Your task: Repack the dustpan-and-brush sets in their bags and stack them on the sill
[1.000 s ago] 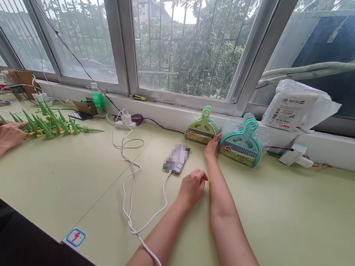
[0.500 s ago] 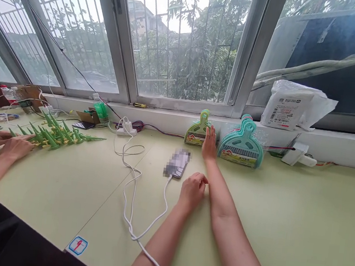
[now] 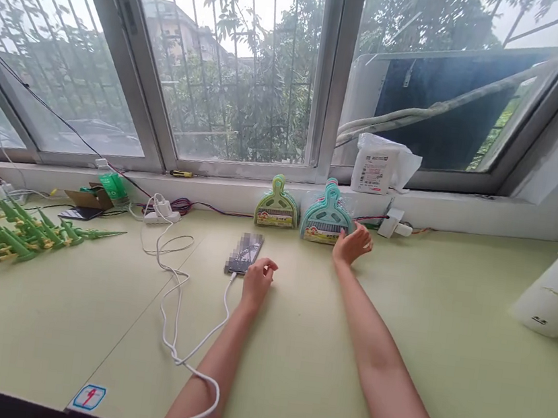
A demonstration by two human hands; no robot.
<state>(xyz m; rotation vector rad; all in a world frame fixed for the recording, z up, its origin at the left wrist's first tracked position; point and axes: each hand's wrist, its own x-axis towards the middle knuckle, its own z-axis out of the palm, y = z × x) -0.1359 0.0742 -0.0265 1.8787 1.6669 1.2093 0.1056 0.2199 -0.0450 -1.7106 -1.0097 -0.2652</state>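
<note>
The fingers of my right hand (image 3: 352, 247) are bent and loosely parted in the head view, the thumb at the lower right edge of the teal brush-and-dustpan pack (image 3: 329, 216) and the others lifted off to its right; nothing looks clasped, and I cannot tell whether the thumb presses on the wrap. The pack stands upright at the far side of the surface (image 3: 302, 347), just right of the green brush-and-dustpan pack (image 3: 277, 209). To handle it well, I judge, I should keep contact low on that edge and push gently and squarely, since the wrap may slip and a high push could tip it. My right arm reaches far and leftward, nearly straight, the wrist cocked to the right. My left hand (image 3: 258, 280) rests nearer, half curled with no object in it, just beside the phone (image 3: 244, 253). A white cable (image 3: 179, 361) crosses that forearm, so I would lift the arm slowly to avoid dragging the phone.
</note>
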